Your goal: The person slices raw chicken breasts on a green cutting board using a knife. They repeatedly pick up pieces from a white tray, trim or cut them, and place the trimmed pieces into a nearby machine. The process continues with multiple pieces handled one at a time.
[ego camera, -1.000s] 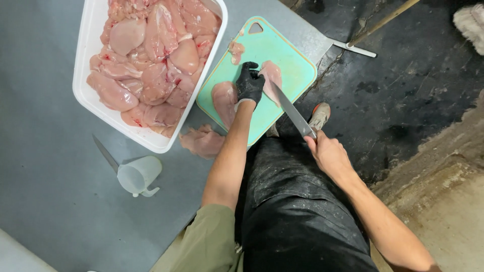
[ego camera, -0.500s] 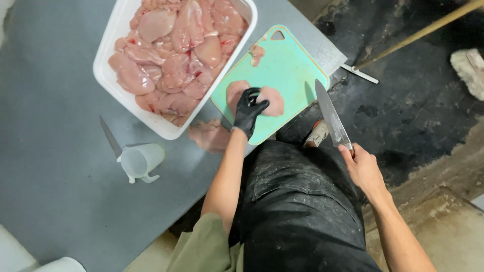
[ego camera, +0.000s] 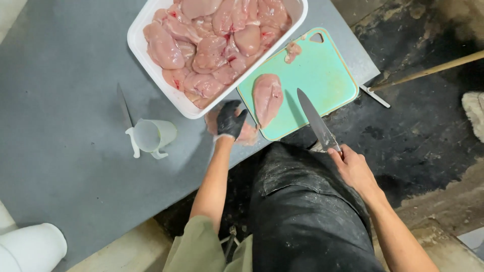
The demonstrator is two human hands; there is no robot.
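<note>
My left hand (ego camera: pixel 231 120), in a black glove, rests on a pile of cut raw chicken (ego camera: pixel 247 134) lying on the grey table between the white tray and the green cutting board (ego camera: pixel 322 75). One raw chicken breast (ego camera: pixel 267 98) lies on the board's left part, and a small scrap (ego camera: pixel 292 50) sits near its top edge. My bare right hand (ego camera: pixel 355 168) grips the handle of a long knife (ego camera: pixel 315 121), its blade pointing up over the board's near edge.
A white tray (ego camera: pixel 143 30) full of raw chicken breasts stands at the top. A clear plastic jug (ego camera: pixel 151 136) and a second knife (ego camera: pixel 123 106) lie on the grey table (ego camera: pixel 65 100) to the left. A white container (ego camera: pixel 30 249) is at bottom left. A stick (ego camera: pixel 428 70) lies over the dark floor.
My left hand slid off the board to the meat pile at the table's edge, leaving one breast on the board. My right hand brought the knife in toward the board.
</note>
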